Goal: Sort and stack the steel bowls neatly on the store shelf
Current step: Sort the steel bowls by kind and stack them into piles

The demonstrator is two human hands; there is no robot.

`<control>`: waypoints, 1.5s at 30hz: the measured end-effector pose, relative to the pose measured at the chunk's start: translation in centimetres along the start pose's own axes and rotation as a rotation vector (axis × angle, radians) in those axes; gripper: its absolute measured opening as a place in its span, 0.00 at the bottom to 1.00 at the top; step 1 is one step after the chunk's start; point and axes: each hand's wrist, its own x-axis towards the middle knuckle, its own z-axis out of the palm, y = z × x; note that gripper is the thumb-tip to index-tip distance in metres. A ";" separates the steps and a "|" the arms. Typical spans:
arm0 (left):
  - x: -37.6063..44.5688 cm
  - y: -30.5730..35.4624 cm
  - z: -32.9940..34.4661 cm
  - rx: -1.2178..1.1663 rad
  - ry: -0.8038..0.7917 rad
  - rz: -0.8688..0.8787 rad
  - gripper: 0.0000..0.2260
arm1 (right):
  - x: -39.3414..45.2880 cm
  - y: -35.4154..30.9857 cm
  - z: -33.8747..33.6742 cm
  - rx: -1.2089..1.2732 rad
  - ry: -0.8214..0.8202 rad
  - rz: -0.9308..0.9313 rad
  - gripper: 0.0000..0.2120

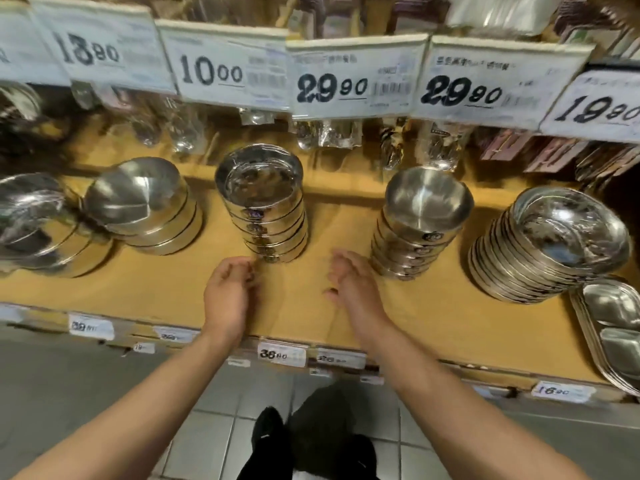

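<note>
A tall stack of steel bowls (270, 209) stands at the middle of the wooden shelf (173, 289). To its right is a shorter stack of deeper bowls (420, 220), and further right a leaning stack of shallow steel plates (554, 244). On the left are a stack of upturned bowls (145, 206) and another stack (38, 223) at the edge. My left hand (228, 292) hovers just in front of the middle stack's base, fingers loosely curled, holding nothing. My right hand (349, 282) hangs between the middle stack and the deeper bowls, empty and relaxed.
Large price cards (349, 81) hang from the shelf above, with packaged steel ware (329, 133) behind the stacks. Divided steel trays (613, 327) lie at the far right. Small price tags (282, 353) line the shelf's front edge. Tiled floor and my dark shoes are below.
</note>
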 end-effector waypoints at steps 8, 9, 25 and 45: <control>8.4 2.0 -1.5 -0.011 -0.429 0.094 0.15 | 4.4 0.5 6.6 -0.019 0.067 -0.150 0.24; 8.6 2.3 -1.3 -0.010 -0.482 0.105 0.14 | 4.5 0.7 6.9 0.058 0.044 -0.167 0.24; 7.0 1.6 2.1 -0.118 -0.711 0.037 0.16 | 5.0 0.2 4.0 0.122 0.159 -0.192 0.14; 3.0 2.3 -11.9 -0.035 -0.095 -0.035 0.08 | -1.1 3.2 10.0 0.087 -0.019 -0.001 0.07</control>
